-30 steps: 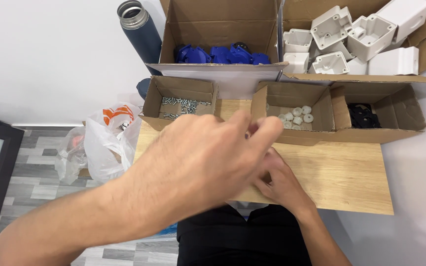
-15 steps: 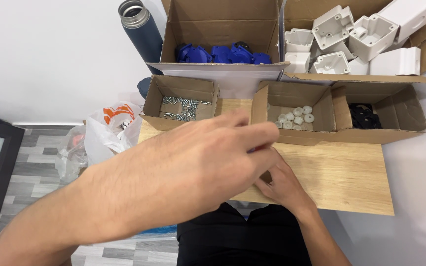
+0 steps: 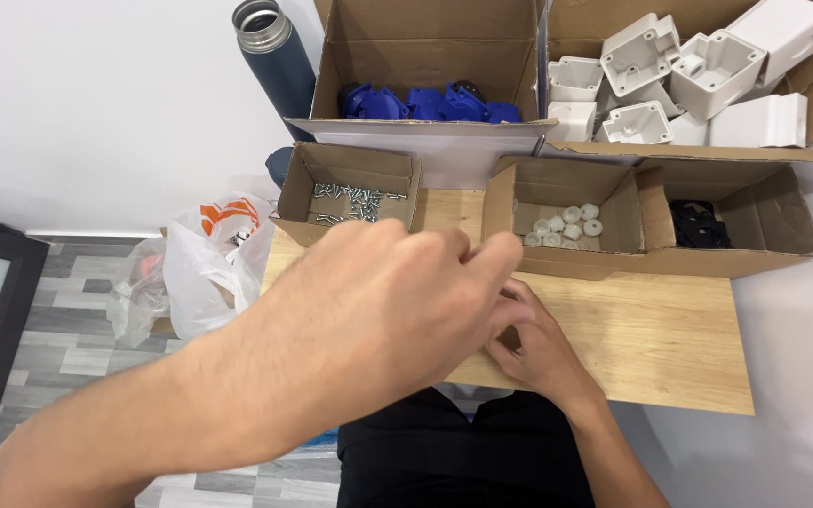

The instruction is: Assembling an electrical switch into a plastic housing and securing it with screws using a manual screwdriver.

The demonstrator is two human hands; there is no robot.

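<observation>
My left hand (image 3: 378, 301) is raised over the bench's (image 3: 651, 348) near edge, fingers (image 3: 482, 259) pinched narrow; I cannot tell what they hold. My right hand (image 3: 534, 343) rests curled on the bench, its grip hidden.

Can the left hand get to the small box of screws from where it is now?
Probably yes. The left hand is raised just in front of the box of screws, whose top is open. Nothing stands between them; the right hand rests lower on the wooden board.
</observation>
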